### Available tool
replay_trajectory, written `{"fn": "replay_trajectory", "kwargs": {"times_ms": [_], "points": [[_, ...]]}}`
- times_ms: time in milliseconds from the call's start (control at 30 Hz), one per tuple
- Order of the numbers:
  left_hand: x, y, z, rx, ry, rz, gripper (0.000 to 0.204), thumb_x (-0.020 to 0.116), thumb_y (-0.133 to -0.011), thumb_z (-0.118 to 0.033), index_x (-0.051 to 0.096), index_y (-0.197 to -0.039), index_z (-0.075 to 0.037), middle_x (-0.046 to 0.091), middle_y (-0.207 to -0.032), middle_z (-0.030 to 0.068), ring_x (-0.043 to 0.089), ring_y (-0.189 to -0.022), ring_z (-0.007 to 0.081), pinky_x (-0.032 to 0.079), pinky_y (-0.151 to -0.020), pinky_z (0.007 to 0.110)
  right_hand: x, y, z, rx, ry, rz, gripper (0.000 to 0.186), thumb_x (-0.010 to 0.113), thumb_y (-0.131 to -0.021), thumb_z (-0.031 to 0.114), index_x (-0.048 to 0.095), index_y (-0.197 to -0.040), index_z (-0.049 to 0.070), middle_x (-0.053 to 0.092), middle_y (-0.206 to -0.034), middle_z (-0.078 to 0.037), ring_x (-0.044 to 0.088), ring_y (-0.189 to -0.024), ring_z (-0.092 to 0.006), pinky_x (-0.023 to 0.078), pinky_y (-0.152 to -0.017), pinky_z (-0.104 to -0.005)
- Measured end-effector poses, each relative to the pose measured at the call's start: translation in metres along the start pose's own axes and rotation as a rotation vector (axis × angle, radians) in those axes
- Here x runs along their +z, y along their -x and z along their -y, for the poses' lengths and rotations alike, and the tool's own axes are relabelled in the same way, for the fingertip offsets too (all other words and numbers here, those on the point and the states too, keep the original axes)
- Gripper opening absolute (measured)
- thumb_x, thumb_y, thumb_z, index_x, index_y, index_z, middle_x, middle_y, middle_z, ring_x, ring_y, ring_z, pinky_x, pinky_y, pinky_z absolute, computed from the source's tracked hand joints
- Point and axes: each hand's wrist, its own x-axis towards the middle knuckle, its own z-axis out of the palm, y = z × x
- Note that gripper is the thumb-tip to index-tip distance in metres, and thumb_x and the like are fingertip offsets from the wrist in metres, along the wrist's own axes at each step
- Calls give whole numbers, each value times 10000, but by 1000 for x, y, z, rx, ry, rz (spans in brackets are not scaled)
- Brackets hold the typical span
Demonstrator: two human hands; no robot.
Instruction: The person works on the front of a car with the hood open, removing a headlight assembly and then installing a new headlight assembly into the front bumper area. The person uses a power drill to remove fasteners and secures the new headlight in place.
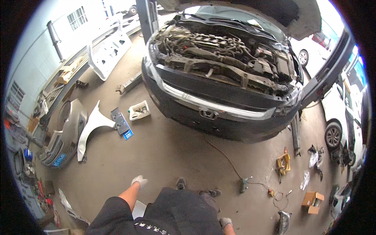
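Left hand [139, 181]: gloved, loosely curled, holding nothing, hanging above the concrete floor [164, 149].
Right hand [225, 223]: gloved, apparently empty; its grip is unclear at the frame's edge.
Car [219, 78]: just ahead, hood raised, engine exposed, bumper mounted.
Removed: silver fender [91, 126] and bumper [62, 137] lie left.
Containers: white tray [139, 111] holds small parts; cardboard box [312, 201] open, contents unclear.

The car [219, 78] stands ahead of the person, hood raised, on the workshop floor [168, 152]. Left of it lie a fender [92, 125], a bumper [64, 137] further left, and a small box [140, 111] between fender and car. A cable [225, 156] runs from under the car to a tool [244, 183] at right, near a cardboard box [312, 201].
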Motion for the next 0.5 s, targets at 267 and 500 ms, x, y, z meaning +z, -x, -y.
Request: {"fn": "replay_trajectory", "kwargs": {"times_ms": [267, 500], "points": [[-30, 35, -132, 438, 245, -82, 547, 545, -865, -410, 633, -1272, -55, 635, -1269, 245, 598, -1208, 387, 471, -1010, 447, -145, -64, 73, 142, -662, -517, 171, 566, -857, 206, 609, -925, 54, 680, -810, -153, 681, -735, -301, 511, -592, -450], [2, 23, -81, 282, 241, -79, 615, 540, -841, -456, 615, -1287, -39, 606, -1307, 255, 580, -1233, 395, 459, -1029, 451, -168, -60, 101, -110, -260, -707, 216, 588, -836, 226, 621, -936, 37, 677, -824, -162, 677, -729, -329, 508, -618, -479]]}}
